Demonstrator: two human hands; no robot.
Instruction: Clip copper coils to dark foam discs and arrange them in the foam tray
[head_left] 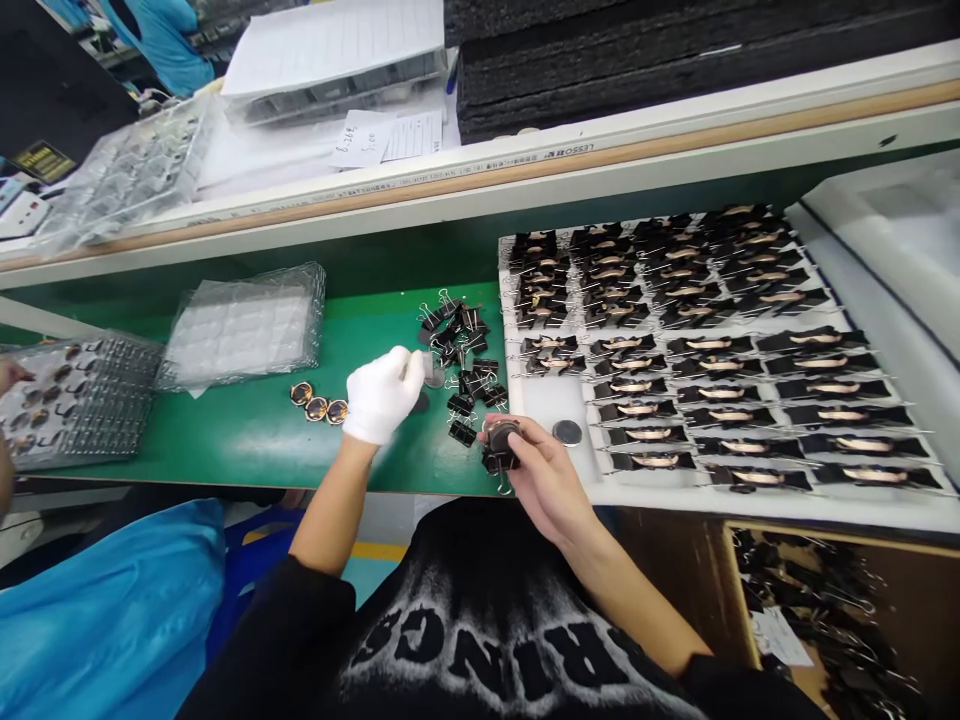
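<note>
Head view shows our green workbench (247, 430), seen from above. At three o'clock lies a white tray (551, 400) filled with rows of clipped parts (720, 345). At nine o'clock sit clear blister trays (244, 325). At the centre is a heap of black binder clips (465, 355). Our left hand (384, 392), in a white glove, pinches a small grey disc (433, 375) beside the heap. Our bare right hand (544, 475) grasps a round part with a clip (500, 445) on it, probably half fitted, at the tray's near edge. Three copper rings (319, 405) lie left of the glove.
</note>
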